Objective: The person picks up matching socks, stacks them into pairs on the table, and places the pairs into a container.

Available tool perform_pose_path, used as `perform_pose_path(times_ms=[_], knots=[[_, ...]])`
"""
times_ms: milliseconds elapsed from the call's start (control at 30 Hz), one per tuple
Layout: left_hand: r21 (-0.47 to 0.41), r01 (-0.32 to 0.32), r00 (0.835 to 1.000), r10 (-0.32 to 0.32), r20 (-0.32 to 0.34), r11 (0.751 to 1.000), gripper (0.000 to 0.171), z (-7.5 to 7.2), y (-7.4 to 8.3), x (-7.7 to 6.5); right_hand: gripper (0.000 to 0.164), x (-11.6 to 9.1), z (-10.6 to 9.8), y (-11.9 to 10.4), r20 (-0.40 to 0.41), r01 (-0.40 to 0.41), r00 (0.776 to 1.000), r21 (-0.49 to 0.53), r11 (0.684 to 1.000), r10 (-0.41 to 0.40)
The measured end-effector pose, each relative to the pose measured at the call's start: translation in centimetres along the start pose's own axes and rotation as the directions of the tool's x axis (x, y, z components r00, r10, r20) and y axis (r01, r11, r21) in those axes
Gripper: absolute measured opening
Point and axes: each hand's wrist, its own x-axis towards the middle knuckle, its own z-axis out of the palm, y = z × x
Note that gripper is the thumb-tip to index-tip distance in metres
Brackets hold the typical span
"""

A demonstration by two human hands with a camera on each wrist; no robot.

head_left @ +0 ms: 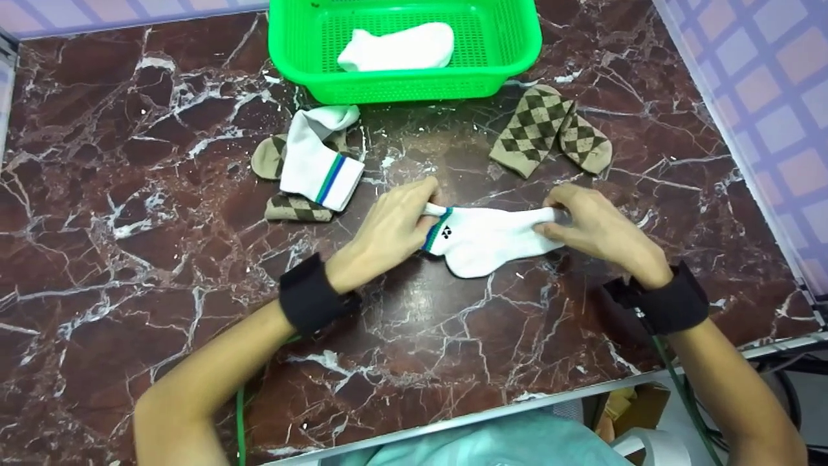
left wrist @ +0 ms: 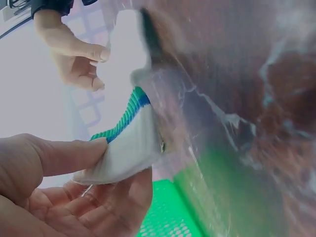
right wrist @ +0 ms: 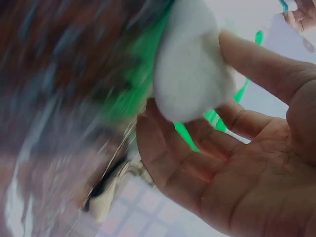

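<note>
A white sock (head_left: 491, 233) with a blue-green stripe and a small black logo stretches between both hands, low over the tabletop. My left hand (head_left: 398, 220) pinches its cuff, thumb on top and fingers beneath, as the left wrist view shows at the ribbed cuff (left wrist: 126, 148). At the other end, my right hand (head_left: 595, 223) holds the toe. In the right wrist view the rounded toe (right wrist: 190, 74) lies between the thumb and the curled fingers. The sock's heel bulges toward the body.
Beyond the hands stands a green basket (head_left: 401, 90) with a white sock (head_left: 404, 48) inside. Left of it, another striped white sock (head_left: 317, 155) lies over a brown argyle sock (head_left: 297, 208). Argyle socks (head_left: 533, 126) lie at right. The marble tabletop (head_left: 162, 285) ends near the body.
</note>
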Motion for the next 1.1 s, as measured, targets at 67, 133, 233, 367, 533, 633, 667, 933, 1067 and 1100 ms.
perform_pose_path(times_ms=[67, 133, 233, 367, 533, 633, 667, 933, 1067, 1100], knots=[[-0.019, -0.014, 0.999, 0.014, -0.032, 1.000, 0.008, -0.7, 0.2, -0.7, 0.019, -0.1, 0.2, -0.7, 0.001, 0.046, 0.999, 0.021, 0.999, -0.046], [-0.047, -0.024, 0.998, 0.021, -0.067, 0.999, 0.008, -1.6, 0.2, -1.4, 0.015, -0.1, 0.4, -1.5, -0.008, 0.101, 0.995, 0.038, 0.994, -0.101], [-0.079, -0.026, 0.991, 0.015, -0.133, 0.997, 0.011, -2.9, 0.1, -2.4, 0.013, 0.1, 0.9, -2.9, -0.040, 0.205, 0.978, 0.071, 0.976, -0.203], [-0.081, 0.004, 0.981, -0.020, -0.194, 0.997, 0.018, -3.9, -0.6, -3.8, 0.015, 0.1, 1.4, -4.7, -0.029, 0.305, 0.952, 0.158, 0.939, -0.304], [-0.056, 0.081, 0.982, -0.090, -0.165, 0.995, 0.027, -4.0, -1.8, -5.8, 0.017, 0.1, 1.3, -5.6, 0.102, 0.390, 0.899, 0.255, 0.885, -0.426], [-0.056, 0.117, 0.985, -0.123, -0.120, 0.992, 0.027, -3.8, -2.0, -7.0, 0.019, 0.6, 1.1, -5.5, 0.172, 0.404, 0.872, 0.273, 0.873, -0.458], [-0.055, 0.124, 0.987, -0.129, -0.100, 0.991, 0.026, -3.7, -2.0, -7.3, 0.019, 0.8, 1.0, -5.3, 0.184, 0.403, 0.870, 0.273, 0.874, -0.458], [0.016, 0.147, 0.989, -0.147, 0.018, 0.989, 0.015, -2.3, -2.1, -7.6, 0.021, 2.3, 1.0, -3.5, 0.191, 0.378, 0.885, 0.241, 0.894, -0.425], [0.064, 0.138, 0.989, -0.141, 0.037, 0.988, 0.015, -1.8, -2.6, -7.1, 0.020, 3.0, 1.4, -2.8, 0.167, 0.356, 0.906, 0.194, 0.914, -0.388], [0.068, 0.136, 0.990, -0.139, 0.038, 0.988, 0.015, -1.7, -2.7, -7.0, 0.019, 3.2, 1.5, -2.7, 0.164, 0.352, 0.910, 0.181, 0.918, -0.381]])
